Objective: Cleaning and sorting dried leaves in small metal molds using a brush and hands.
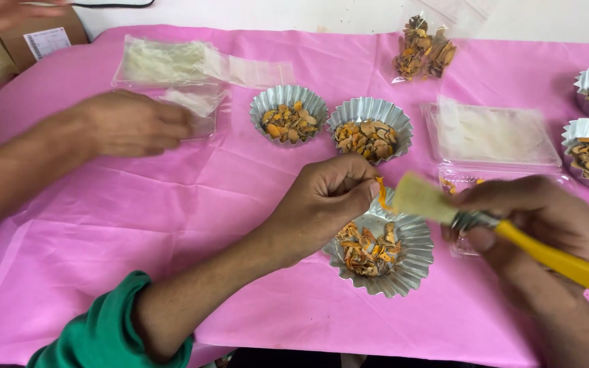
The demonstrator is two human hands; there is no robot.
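Your left hand (328, 197) pinches an orange piece (380, 193) above the foil cup (403, 269) of dried orange-brown bits. Right hand (536, 218) grips a yellow-handled brush (444, 208). Two filled cups (289, 112) sit beyond on the pink desk (172, 225).

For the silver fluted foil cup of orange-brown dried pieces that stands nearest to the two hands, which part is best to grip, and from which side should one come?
Probably the silver fluted foil cup is best pinched by its flared rim at the near right edge, coming from above. That rim stands free there. The left hand with an orange piece and the right hand with a yellow-handled brush crowd the far side. The foil looks thin, so grip lightly.
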